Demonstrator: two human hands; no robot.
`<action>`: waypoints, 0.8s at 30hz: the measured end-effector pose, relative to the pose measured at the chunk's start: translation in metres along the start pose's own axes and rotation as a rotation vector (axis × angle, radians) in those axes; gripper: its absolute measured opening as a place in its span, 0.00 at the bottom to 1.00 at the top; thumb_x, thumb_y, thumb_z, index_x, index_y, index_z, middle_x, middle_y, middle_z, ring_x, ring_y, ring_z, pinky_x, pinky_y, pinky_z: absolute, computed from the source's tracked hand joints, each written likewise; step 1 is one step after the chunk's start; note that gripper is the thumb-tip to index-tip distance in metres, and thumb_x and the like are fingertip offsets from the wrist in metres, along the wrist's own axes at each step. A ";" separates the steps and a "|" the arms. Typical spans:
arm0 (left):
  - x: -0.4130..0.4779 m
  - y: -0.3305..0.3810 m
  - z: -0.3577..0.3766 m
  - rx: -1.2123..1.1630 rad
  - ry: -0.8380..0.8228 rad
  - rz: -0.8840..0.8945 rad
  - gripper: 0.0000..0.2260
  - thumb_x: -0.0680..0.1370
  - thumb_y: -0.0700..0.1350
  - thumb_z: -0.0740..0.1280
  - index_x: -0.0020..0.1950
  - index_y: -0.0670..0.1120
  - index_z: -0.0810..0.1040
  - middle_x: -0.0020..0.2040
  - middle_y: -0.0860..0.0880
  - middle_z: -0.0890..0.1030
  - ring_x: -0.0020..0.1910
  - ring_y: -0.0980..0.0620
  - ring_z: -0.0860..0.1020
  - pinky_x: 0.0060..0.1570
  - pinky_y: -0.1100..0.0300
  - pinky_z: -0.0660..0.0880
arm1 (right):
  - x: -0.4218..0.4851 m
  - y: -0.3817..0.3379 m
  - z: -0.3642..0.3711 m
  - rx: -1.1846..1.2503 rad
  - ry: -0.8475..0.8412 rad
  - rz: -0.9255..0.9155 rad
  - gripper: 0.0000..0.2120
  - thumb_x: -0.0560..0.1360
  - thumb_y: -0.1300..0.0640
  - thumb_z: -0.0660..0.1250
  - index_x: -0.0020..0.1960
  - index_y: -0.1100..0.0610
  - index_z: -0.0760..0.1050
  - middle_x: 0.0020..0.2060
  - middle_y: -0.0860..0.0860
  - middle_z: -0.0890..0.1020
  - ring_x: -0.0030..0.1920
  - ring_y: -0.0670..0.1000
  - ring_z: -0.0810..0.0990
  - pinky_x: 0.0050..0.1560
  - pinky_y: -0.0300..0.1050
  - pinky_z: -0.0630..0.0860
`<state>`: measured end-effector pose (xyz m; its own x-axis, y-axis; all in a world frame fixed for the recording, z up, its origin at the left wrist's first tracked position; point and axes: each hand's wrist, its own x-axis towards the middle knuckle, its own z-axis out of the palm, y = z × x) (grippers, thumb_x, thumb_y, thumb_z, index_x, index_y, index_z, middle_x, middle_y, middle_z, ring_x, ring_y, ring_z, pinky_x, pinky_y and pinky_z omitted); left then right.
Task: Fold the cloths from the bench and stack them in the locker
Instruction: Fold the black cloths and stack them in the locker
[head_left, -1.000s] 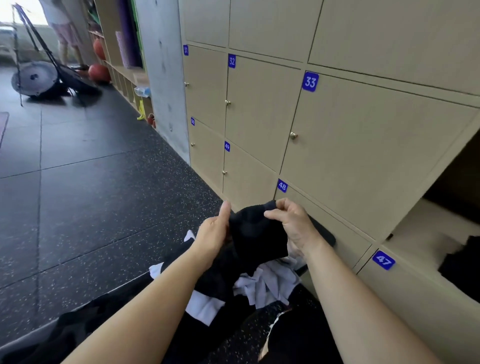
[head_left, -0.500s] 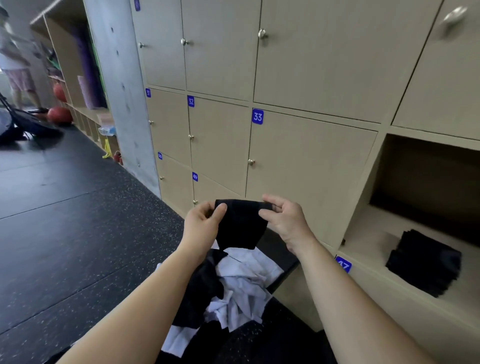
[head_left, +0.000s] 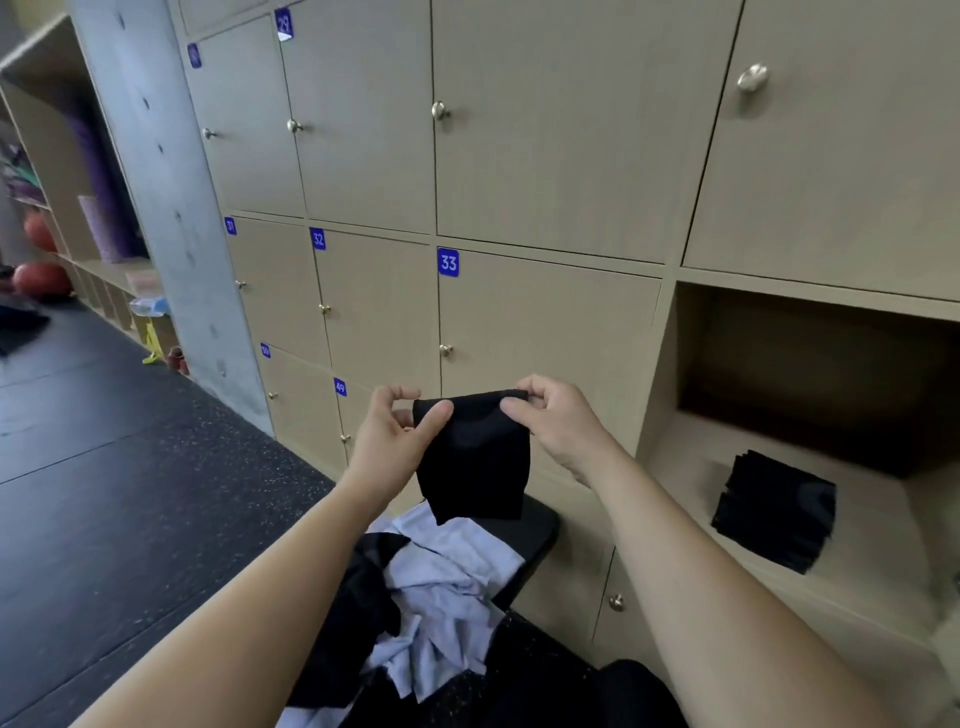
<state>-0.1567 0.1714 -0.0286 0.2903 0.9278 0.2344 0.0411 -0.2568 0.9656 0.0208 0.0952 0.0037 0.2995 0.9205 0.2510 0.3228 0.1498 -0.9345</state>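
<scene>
The black cloth (head_left: 475, 467) had come up from the pile (head_left: 447, 587) on the bench (head_left: 540, 525), where it was bunched 1 second earlier. Now it hung flat in front of door 33 (head_left: 545, 322), above the pile and clear of it. The left hand (head_left: 395, 431) pinched 1 top corner and the right hand (head_left: 550, 421) pinched the other. I judged it ready for the next fold. The folded stack (head_left: 774, 504) lay in the open locker (head_left: 691, 467) at the right.

A black cloth (head_left: 472, 457) is held at centre frame, its top corners pinched by the left hand (head_left: 387, 441) and right hand (head_left: 558, 426). Below, loose cloths (head_left: 447, 587) are heaped on the table (head_left: 540, 525). At right, folded black cloths (head_left: 776, 504) are stacked in the open locker (head_left: 675, 462).
</scene>
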 end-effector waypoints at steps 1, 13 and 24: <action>0.002 0.004 0.002 0.067 -0.042 0.019 0.15 0.74 0.53 0.74 0.56 0.51 0.74 0.43 0.50 0.82 0.41 0.52 0.81 0.43 0.57 0.78 | -0.001 -0.001 -0.003 0.018 -0.022 0.000 0.02 0.75 0.64 0.66 0.44 0.61 0.76 0.39 0.57 0.80 0.40 0.51 0.77 0.44 0.44 0.72; 0.014 0.029 0.059 0.143 -0.174 0.103 0.16 0.81 0.53 0.64 0.43 0.40 0.74 0.34 0.48 0.74 0.32 0.53 0.71 0.33 0.60 0.67 | -0.033 0.017 -0.063 -0.032 -0.170 0.211 0.05 0.72 0.61 0.74 0.42 0.54 0.78 0.27 0.41 0.80 0.27 0.38 0.74 0.29 0.31 0.67; -0.004 0.021 0.138 0.221 -0.234 0.065 0.17 0.81 0.55 0.62 0.45 0.41 0.76 0.36 0.46 0.80 0.34 0.49 0.79 0.32 0.60 0.75 | -0.062 0.051 -0.113 0.190 0.259 0.255 0.04 0.77 0.57 0.68 0.52 0.54 0.77 0.48 0.51 0.85 0.48 0.50 0.83 0.49 0.46 0.80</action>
<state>-0.0248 0.1248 -0.0246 0.5097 0.8269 0.2376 0.2144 -0.3896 0.8957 0.1199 0.0051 -0.0313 0.5723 0.8192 0.0378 0.0447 0.0148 -0.9989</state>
